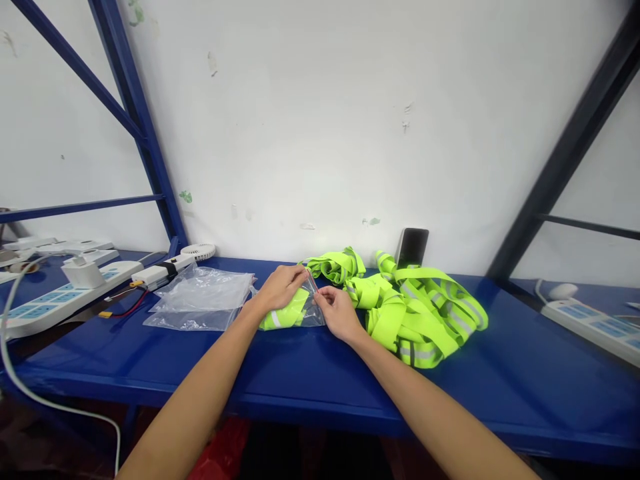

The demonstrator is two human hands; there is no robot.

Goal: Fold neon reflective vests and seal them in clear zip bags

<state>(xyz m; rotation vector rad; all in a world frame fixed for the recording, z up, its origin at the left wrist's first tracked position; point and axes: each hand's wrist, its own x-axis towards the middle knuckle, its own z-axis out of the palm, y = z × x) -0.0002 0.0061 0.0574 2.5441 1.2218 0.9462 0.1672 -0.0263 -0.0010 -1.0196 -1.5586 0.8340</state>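
Observation:
A clear zip bag (314, 316) lies on the blue table with a folded neon-yellow reflective strap (285, 316) inside it. My left hand (284, 287) rests over the bag, its fingers closed at the far end of the bag's zip edge. Nearer to me along that same edge, my right hand (340, 312) pinches the bag between thumb and fingers. Part of the bag and strap is hidden under my left hand. Just right of my right hand is a heap of neon-yellow reflective straps (425, 313), and a smaller strap bundle (336, 265) sits behind my hands.
Flat clear bags (200, 300) are stacked to the left. A phone (413, 248) leans against the wall behind the straps. Power strips (595, 323) stand at both sides, with a small white fan (199, 251) at the back left. Blue posts (145, 133) frame the table (310, 373).

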